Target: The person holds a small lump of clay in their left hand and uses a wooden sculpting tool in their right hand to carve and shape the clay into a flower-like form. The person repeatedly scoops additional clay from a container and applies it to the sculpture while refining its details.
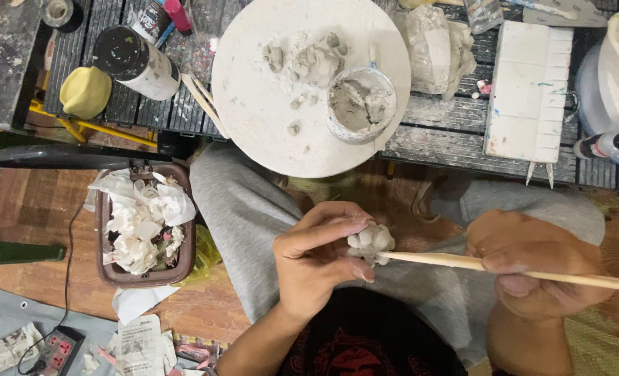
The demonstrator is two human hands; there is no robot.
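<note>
The left hand (pixel 316 261), lower centre of the frame, is curled nearly closed around a small white clay flower (pixel 370 242), thumb and fingertips pinching its lumpy petals over the lap. The right hand (pixel 532 268), lower right, is closed on a long wooden stick (pixel 462 262) whose tip touches the flower's right side. Working it well likely means light pressure with the tip and a steady, gentle pinch. Above, the round white board (pixel 254 104) carries 1 cup of grey clay (pixel 360 104); a bin of paper scraps (pixel 144 223) sits left.
</note>
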